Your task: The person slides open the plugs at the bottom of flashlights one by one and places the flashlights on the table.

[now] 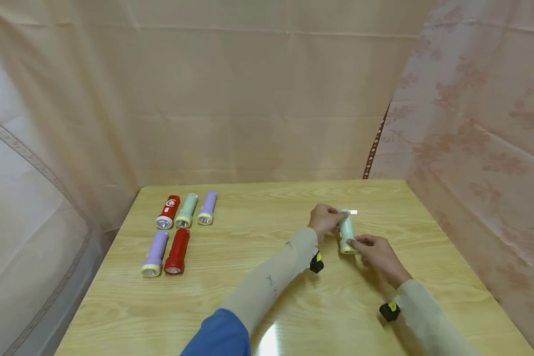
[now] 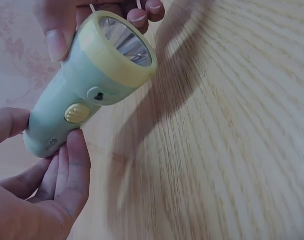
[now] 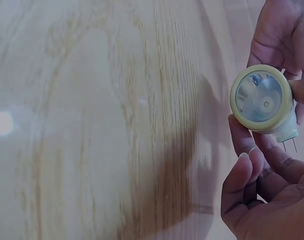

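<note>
The left hand [image 1: 324,220] and right hand [image 1: 380,256] grasped one green torch [image 1: 346,229]; left of both lay two red torches [image 1: 178,250], two purple torches [image 1: 156,248], a second green torch [image 1: 188,207].

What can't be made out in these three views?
Left wrist: lettering on the held flashlight, too small to read.
Right wrist: the flashlight's yellow button, hidden behind its front rim.
Head: mark on the left sleeve, too small to read.
Head: right sleeve, cut off by the bottom edge.
</note>
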{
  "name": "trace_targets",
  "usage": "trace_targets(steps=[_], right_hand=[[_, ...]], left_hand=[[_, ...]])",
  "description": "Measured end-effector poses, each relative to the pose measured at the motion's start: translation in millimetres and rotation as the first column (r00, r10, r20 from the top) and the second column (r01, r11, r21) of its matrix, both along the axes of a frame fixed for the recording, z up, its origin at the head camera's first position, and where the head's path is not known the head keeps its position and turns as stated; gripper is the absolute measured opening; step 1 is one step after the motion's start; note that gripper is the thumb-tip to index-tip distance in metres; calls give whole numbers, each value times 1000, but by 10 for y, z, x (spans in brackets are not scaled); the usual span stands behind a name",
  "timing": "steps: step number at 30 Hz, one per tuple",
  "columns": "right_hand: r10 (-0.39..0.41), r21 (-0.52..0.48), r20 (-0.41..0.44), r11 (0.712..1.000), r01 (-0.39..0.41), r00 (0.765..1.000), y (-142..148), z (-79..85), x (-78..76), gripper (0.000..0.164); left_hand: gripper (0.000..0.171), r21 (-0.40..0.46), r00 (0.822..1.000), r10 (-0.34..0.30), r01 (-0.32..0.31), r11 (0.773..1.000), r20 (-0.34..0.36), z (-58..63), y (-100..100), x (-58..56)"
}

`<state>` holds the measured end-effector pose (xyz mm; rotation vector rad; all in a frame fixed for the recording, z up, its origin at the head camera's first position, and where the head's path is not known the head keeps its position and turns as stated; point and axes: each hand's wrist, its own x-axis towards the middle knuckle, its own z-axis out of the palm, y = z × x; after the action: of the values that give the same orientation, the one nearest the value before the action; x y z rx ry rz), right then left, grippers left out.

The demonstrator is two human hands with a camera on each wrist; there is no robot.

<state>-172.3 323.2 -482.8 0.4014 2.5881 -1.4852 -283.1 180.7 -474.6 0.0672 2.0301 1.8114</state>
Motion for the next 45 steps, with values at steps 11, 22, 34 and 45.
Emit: trace_targets(steps=[11, 22, 34, 45], right_hand=[[10, -15, 12, 1000, -10, 1000, 38, -49, -110, 69], [30, 19, 47, 999, -30, 998, 188, -95, -155, 69], [15, 23, 87, 1000, -17, 996, 212, -134, -169, 72], [-2, 34, 116, 999, -2, 993, 187, -95, -194, 70]], left_hand=[[33, -40, 998, 30, -32, 999, -48, -52, 41, -61], [36, -80, 1000, 4, -6, 997, -27, -101, 142, -81], [34, -130, 1000, 12, -9, 992, 22, -206, 212, -177], [31, -136, 999, -13, 18, 990, 40, -199, 205, -169]])
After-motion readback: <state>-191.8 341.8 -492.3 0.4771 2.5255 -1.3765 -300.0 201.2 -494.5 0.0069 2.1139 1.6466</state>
